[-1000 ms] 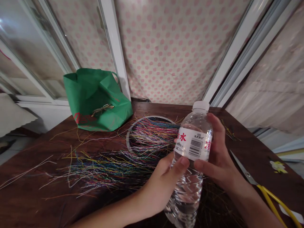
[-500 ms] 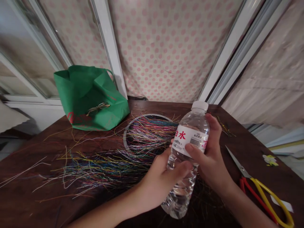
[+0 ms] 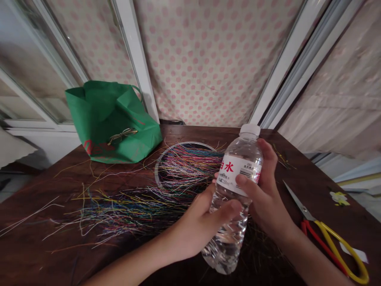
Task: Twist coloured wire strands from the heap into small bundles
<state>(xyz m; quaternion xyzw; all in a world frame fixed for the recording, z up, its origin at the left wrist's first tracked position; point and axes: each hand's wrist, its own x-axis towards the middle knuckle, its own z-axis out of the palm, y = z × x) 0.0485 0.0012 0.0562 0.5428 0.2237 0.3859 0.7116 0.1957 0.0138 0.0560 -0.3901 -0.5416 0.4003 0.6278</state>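
Note:
A clear plastic water bottle (image 3: 230, 232) with a white cap and a white label in red characters is held up, tilted, its cap toward the upper right. My left hand (image 3: 199, 226) wraps round its lower half, thumb across the front. Higher up, my right hand (image 3: 264, 194) grips the label area from the right side, thumb over the label. Behind and left of the bottle, many thin coloured wires (image 3: 127, 212) lie in bundles, some across a round grey-rimmed dish (image 3: 156, 171).
A green bag (image 3: 131, 139) with a pair of glasses (image 3: 122, 136) on it stands at the back left of the dark wooden table (image 3: 32, 216). Scissors (image 3: 315, 222) with red and yellow handles lie at right, near a small yellow-white flower shape (image 3: 339, 198).
My right thumb has shifted slightly to the right and up on the label. The bottle has turned a little, so its label shows further right. Both hands still hold it.

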